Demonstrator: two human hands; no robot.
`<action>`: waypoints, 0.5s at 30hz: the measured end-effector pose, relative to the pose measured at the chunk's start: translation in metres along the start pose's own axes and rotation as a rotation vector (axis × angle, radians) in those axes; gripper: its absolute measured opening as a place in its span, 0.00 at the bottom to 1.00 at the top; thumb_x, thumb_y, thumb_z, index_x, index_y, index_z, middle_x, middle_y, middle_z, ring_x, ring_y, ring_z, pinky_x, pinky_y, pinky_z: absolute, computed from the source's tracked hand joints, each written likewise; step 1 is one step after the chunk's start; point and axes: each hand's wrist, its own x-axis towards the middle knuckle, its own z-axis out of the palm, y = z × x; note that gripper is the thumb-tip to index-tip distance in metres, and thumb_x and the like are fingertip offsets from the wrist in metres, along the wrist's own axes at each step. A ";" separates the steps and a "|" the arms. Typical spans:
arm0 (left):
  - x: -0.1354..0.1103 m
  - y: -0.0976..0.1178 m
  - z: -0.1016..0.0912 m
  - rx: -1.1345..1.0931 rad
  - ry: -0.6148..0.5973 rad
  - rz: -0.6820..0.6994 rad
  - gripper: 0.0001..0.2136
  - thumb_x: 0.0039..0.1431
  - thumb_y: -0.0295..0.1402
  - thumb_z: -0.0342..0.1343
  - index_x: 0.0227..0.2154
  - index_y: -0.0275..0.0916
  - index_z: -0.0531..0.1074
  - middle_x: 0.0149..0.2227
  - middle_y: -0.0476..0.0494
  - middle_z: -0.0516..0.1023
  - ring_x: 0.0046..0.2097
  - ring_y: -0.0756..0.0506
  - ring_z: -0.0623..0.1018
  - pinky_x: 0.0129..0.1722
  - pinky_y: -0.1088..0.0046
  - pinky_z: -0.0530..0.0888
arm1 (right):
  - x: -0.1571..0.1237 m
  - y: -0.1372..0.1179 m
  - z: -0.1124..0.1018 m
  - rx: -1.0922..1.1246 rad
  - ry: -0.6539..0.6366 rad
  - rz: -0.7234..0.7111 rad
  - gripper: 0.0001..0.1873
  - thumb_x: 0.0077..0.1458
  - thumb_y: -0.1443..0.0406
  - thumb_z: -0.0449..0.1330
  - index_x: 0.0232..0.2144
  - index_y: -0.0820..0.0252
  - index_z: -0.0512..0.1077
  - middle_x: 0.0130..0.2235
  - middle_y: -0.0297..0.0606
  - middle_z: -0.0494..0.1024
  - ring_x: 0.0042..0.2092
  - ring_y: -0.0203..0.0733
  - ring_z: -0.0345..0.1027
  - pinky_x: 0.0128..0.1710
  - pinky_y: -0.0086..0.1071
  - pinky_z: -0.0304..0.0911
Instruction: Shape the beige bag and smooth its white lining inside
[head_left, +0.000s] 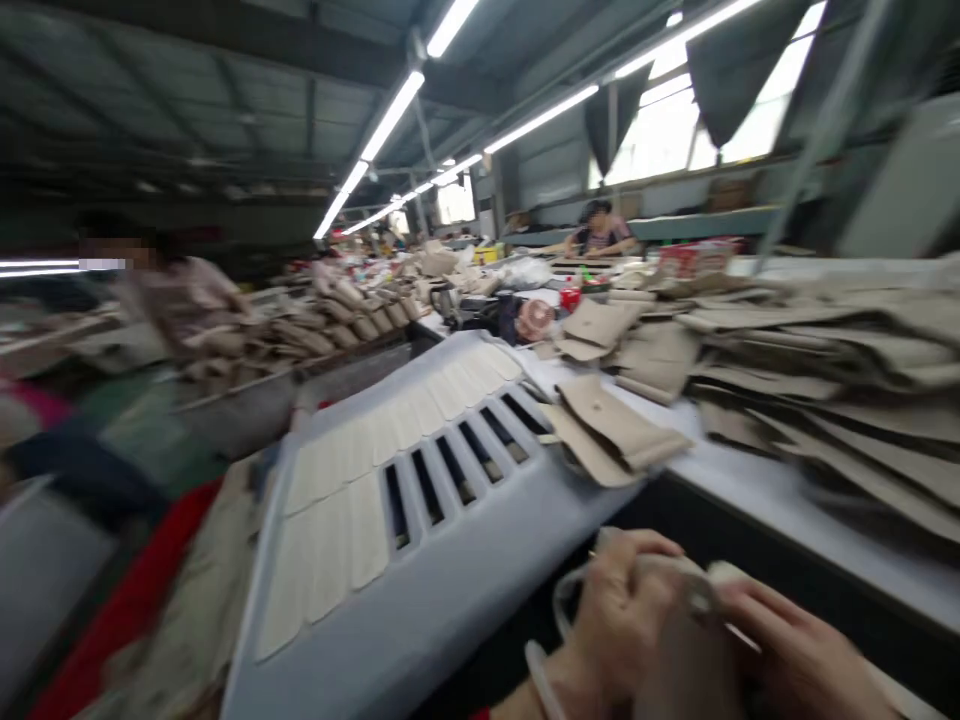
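Observation:
Both of my hands are low at the bottom right, blurred by motion. My left hand (619,625) and my right hand (799,655) are closed together around a small beige fabric piece (694,640) with a round metal snap. A thin white loop hangs by my left wrist. Just beyond my hands lies a grey slotted panel (450,560) with several beige fabric strips (337,500) laid across its slots. Loose beige pouches (611,435) with snap flaps lie to the right of the panel.
A high stack of beige fabric pieces (840,390) covers the white table (757,500) on the right. More piles run along the tables further back. A person (169,300) works at the left and another person (600,230) sits at the far back.

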 end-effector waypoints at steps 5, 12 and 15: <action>0.008 -0.020 -0.001 0.065 -0.070 -0.049 0.15 0.66 0.43 0.50 0.49 0.41 0.72 0.49 0.43 0.76 0.52 0.41 0.74 0.55 0.69 0.66 | -0.006 -0.033 -0.008 0.370 -0.021 0.314 0.10 0.40 0.60 0.62 0.21 0.60 0.66 0.22 0.29 0.64 0.25 0.34 0.56 0.25 0.27 0.54; 0.023 -0.010 -0.023 0.132 -0.174 -0.117 0.21 0.61 0.49 0.54 0.49 0.41 0.75 0.51 0.41 0.76 0.53 0.38 0.74 0.54 0.67 0.68 | -0.052 0.018 -0.030 0.163 -0.040 0.160 0.24 0.55 0.48 0.60 0.45 0.58 0.75 0.47 0.43 0.77 0.50 0.51 0.70 0.50 0.37 0.65; 0.043 0.003 -0.036 0.298 -0.361 -0.026 0.18 0.58 0.46 0.58 0.46 0.42 0.79 0.54 0.40 0.73 0.56 0.36 0.71 0.59 0.64 0.65 | -0.082 0.067 -0.035 0.049 -0.138 0.244 0.26 0.48 0.49 0.65 0.49 0.49 0.76 0.51 0.39 0.77 0.55 0.56 0.69 0.55 0.42 0.64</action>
